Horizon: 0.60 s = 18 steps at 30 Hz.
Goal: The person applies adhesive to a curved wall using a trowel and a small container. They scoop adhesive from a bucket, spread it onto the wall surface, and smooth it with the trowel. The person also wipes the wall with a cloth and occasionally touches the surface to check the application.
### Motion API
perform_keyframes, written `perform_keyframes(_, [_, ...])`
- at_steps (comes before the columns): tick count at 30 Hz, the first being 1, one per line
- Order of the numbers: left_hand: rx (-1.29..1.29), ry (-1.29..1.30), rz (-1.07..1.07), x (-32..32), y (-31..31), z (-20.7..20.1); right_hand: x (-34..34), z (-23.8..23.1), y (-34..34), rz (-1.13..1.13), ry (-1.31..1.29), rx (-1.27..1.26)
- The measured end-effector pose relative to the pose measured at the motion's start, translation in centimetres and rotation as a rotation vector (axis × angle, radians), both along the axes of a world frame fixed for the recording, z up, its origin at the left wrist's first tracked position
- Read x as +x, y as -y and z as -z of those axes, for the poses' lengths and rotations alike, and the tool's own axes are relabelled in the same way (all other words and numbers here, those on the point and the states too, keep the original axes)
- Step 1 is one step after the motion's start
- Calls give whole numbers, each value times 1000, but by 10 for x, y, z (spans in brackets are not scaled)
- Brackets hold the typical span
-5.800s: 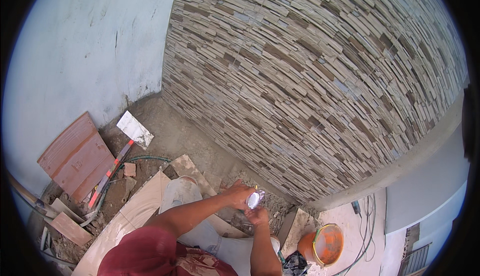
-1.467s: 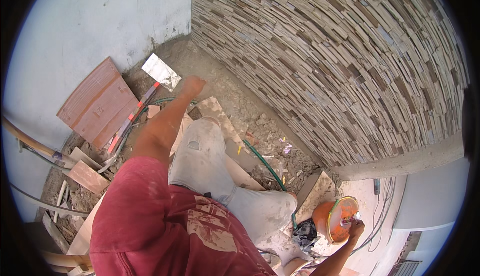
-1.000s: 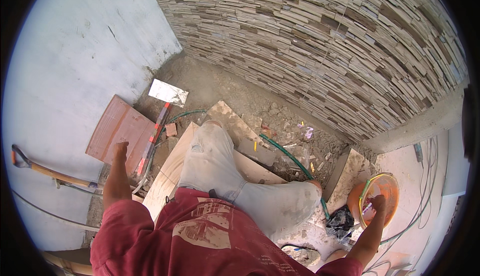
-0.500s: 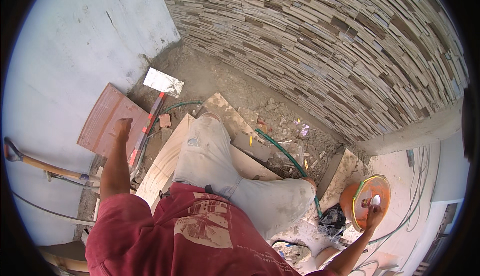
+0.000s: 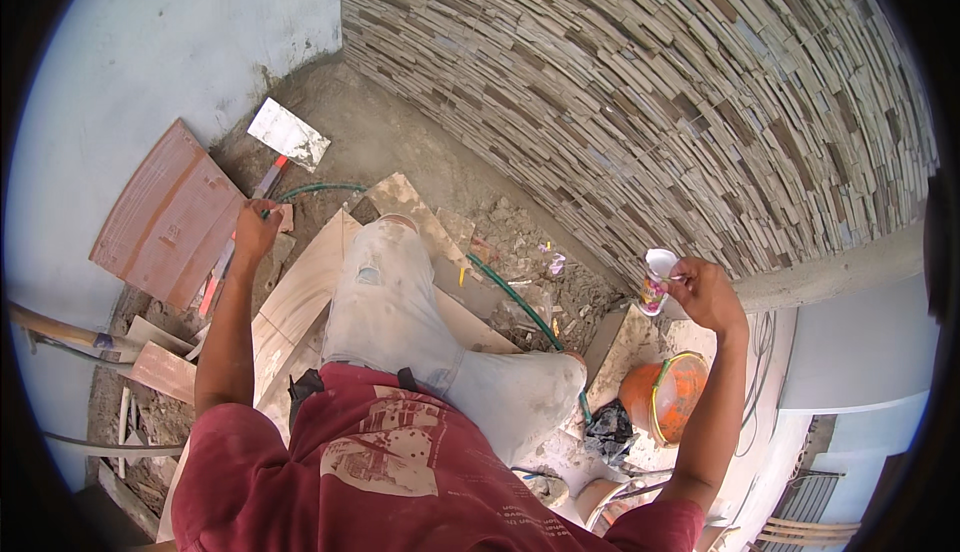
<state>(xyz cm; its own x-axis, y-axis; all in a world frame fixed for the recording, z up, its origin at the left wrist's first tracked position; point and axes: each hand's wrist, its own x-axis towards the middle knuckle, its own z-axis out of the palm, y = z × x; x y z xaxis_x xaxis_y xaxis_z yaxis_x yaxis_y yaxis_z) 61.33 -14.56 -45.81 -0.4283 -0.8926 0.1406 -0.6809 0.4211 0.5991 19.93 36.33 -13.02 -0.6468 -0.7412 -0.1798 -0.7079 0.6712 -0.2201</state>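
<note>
While the left hand (image 5: pixel 257 231) hangs loose, right hand (image 5: pixel 705 294) grip grasping paper cup (image 5: pixel 657 278), cup leftward of palm.

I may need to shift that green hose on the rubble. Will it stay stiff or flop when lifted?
The green hose curves loosely over rubble, so it probably flops and sags. It looks thin, so likely light. One end runs under the person's leg, so it may snag.

A cup (image 5: pixel 657 277) is held in the right hand (image 5: pixel 706 294) above a bucket (image 5: pixel 664 396) on the floor. The left hand (image 5: pixel 256 231) is set near a tile (image 5: pixel 168 214) leaned against the wall, with a trowel (image 5: pixel 287 134) behind it.
</note>
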Motion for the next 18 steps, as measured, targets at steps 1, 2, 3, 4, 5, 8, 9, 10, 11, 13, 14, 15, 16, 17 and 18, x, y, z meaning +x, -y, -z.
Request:
perform_keyframes(1, [12, -18, -2, -3, 3, -3, -20, -8, 25, -33, -45, -188])
perform_keyframes(2, [22, -46, -13, -3, 0, -10, -32, -29, 54, -19, -52, -250])
perform_keyframes(3, [32, -70, -21, -1, -3, -24, -40, -51, 80, -1, -53, -312])
perform_keyframes(4, [34, -104, -18, -1, -3, -36, -54, -75, 87, -33, -166, -304])
perform_keyframes(5, [-54, -64, -51, 19, 9, -23, -63, -83, 100, 14, -232, -307])
perform_keyframes(8, [48, -68, -207, 72, 11, -17, -118, -73, 90, -18, -313, -446])
perform_keyframes(9, [6, -25, -255, 104, 15, 3, -130, -61, 81, -70, -365, -462])
perform_keyframes(10, [-33, 16, -297, 134, 17, 23, -140, -46, 69, -56, -416, -438])
perform_keyframes(11, [15, 44, -307, 151, 10, 30, -147, -30, 50, -34, -472, -407])
perform_keyframes(13, [101, 82, -345, 193, -4, 48, -146, 9, 14, -7, -501, -346])
perform_keyframes(14, [140, 86, -371, 218, -8, 65, -141, 29, -5, 1, -482, -317])
perform_keyframes(15, [179, 90, -395, 239, -11, 82, -132, 52, -23, 47, -447, -308])
perform_keyframes(16, [195, 84, -409, 254, -15, 95, -119, 71, -40, 95, -415, -296])
perform_keyframes(17, [207, 79, -426, 268, -19, 105, -105, 85, -53, 173, -328, -181])
perform_keyframes(18, [217, 72, -444, 282, -21, 116, -92, 97, -66, 248, -242, -69])
